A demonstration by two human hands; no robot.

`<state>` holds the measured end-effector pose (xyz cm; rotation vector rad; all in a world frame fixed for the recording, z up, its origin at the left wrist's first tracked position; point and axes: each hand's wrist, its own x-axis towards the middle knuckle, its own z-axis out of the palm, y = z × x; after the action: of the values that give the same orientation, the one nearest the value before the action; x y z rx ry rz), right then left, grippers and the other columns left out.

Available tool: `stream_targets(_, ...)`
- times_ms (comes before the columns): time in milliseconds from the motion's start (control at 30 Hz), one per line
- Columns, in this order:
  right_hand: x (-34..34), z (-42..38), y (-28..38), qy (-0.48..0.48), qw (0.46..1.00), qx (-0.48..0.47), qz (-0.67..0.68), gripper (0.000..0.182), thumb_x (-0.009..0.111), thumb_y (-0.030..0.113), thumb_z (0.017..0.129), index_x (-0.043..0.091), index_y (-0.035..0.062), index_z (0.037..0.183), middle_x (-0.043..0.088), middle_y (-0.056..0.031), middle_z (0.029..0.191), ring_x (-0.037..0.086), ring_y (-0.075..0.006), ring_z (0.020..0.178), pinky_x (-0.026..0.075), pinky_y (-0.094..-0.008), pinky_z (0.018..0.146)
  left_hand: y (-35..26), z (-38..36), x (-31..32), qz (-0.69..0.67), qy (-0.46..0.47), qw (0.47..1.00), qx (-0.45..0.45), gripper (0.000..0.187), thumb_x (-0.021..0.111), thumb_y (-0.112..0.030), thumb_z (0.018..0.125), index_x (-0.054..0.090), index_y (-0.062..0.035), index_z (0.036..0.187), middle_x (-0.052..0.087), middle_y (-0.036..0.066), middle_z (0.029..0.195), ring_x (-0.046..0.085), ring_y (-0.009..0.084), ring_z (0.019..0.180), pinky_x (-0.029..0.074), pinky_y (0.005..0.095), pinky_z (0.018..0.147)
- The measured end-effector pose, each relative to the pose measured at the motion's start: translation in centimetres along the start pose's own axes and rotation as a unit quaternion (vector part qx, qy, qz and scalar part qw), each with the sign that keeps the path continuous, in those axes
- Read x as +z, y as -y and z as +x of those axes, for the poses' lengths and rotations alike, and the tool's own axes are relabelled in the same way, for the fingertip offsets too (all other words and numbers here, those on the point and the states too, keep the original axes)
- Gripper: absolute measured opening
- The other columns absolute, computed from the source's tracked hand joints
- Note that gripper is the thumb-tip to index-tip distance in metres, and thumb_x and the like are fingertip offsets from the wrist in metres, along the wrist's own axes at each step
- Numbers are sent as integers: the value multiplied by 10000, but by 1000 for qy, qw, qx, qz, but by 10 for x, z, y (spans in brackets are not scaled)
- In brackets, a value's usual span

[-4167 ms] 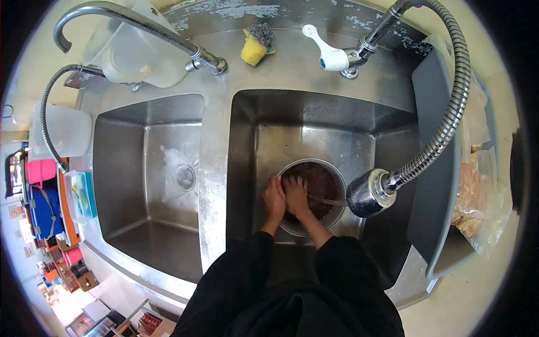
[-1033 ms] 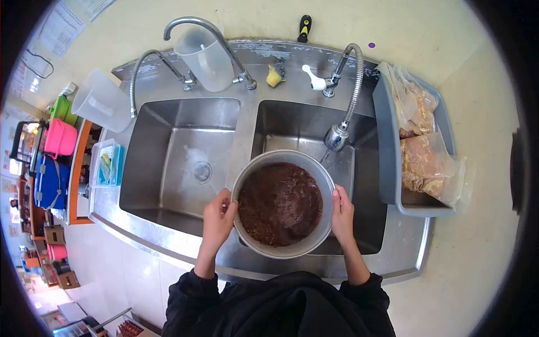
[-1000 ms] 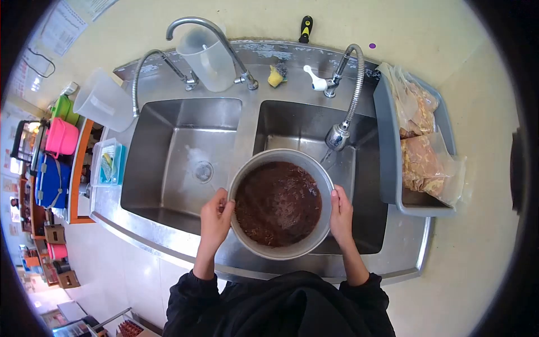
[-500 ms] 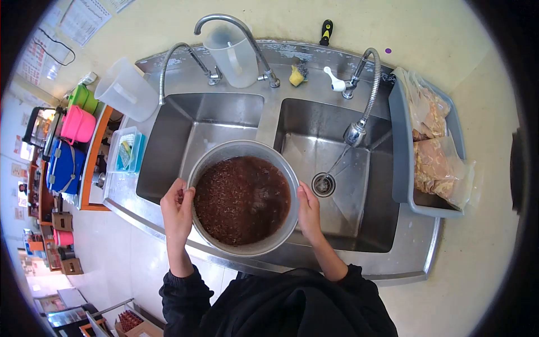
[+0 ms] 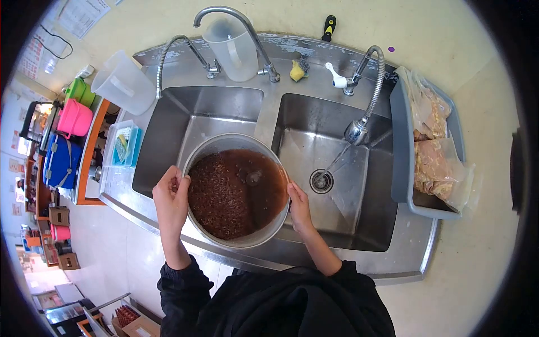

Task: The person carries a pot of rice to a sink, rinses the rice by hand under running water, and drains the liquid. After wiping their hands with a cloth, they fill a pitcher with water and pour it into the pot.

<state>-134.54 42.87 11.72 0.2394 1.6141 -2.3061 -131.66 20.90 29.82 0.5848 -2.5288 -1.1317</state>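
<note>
A round metal pot (image 5: pixel 241 243) is held over the front of the sinks, near the divider between them. Inside, dark reddish-brown grains (image 5: pixel 216 196), which look like rice, sit in brownish water. The grains are heaped to the left, and the water pools on the right, so the pot looks tilted that way. My left hand (image 5: pixel 172 202) pinches the left rim, thumb on top. On the right rim, my right hand (image 5: pixel 300 209) is closed with its thumb over the edge. Fingers beneath the rim are partly hidden.
Water runs from a spray faucet (image 5: pixel 356 132) into the right sink (image 5: pixel 348 213). The left sink (image 5: pixel 224 121) lies behind the pot. A grey tub (image 5: pixel 400 146) of bagged meat stands at right. Plastic pitchers (image 5: pixel 238 59), a sponge (image 5: pixel 297 70) and a clear container (image 5: pixel 115 149) sit around the sinks.
Both hands have shifted the pot slightly left and away from me. Its water has gathered toward the right side, leaving the grains more exposed on the left.
</note>
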Motion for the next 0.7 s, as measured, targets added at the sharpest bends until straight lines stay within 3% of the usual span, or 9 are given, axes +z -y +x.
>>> stream_targets(133, -3, -3, 8, 18, 998, 50, 33, 390, 403, 225, 922, 421, -23, 1223, 528, -54, 1128, 485, -101, 1006, 353, -226, 886, -7, 1, 5, 11, -7, 1000, 5, 204, 525, -40, 779, 360, -4, 663, 305, 20, 566, 294, 75, 552, 255, 224, 488)
stream_targets(333, -7, 1, -2, 26, 999, -3, 32, 391, 403, 212, 921, 416, -37, 1222, 516, -61, 1149, 470, -101, 1037, 340, -226, 906, -13, 1, 8, 29, -10, 1000, 7, 196, 529, -45, 779, 375, 4, 668, 322, 29, 563, 305, 83, 549, 274, 236, 486)
stream_targets(433, -6, -1, 4, 37, 997, 17, 67, 382, 403, 201, 920, 421, -40, 1216, 506, -67, 1163, 463, -105, 1047, 329, -227, 917, -16, 0, 9, 35, -15, 999, 12, 191, 530, -44, 777, 379, 8, 670, 326, 39, 561, 310, 91, 544, 280, 241, 486)
stream_targets(533, -4, -2, 1, -1, 999, -5, 52, 336, 392, 202, 923, 495, -40, 1132, 551, -53, 1055, 486, -110, 961, 356, -233, 863, -17, 0, 10, 37, -15, 999, 22, 189, 531, -41, 770, 382, 15, 669, 325, 55, 552, 313, 102, 535, 287, 247, 482)
stream_targets(700, -5, -3, 4, -8, 998, 18, 56, 345, 399, 213, 922, 492, -41, 1135, 549, -57, 1070, 486, -114, 972, 355, -234, 867, -22, 0, 11, 44, -22, 998, 28, 184, 536, -42, 757, 390, 26, 666, 328, 80, 531, 314, 123, 512, 295, 258, 473)
